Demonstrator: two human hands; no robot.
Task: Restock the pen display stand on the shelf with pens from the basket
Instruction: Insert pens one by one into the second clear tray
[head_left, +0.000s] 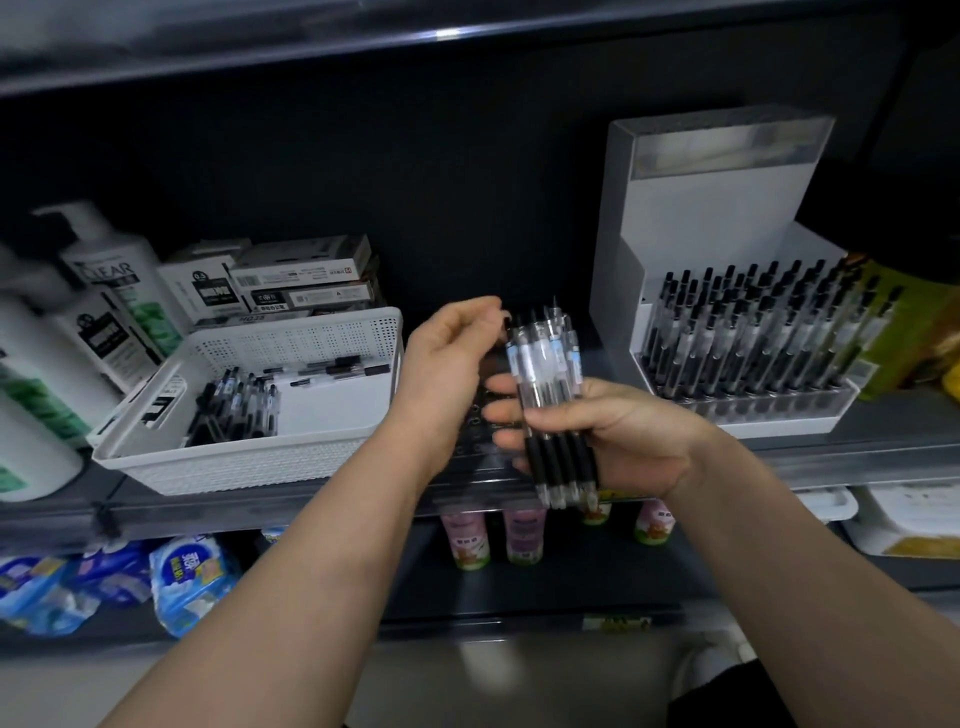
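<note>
The right hand (613, 436) is gripping a bundle of pens (550, 395) upright, fingers wrapped around the barrels. The left hand (447, 358) is pinching at the bundle's top ends with curled fingers. The white basket (249, 457), holding more pens, is sitting left of the left hand; the pen display stand (691, 218) is standing right of the right hand.

One head-worn camera looks forward and down from close above the hands, facing the shelf (857, 452) squarely; the right hand (618, 441) sits mid-frame, the left hand (447, 364) just beside it.
</note>
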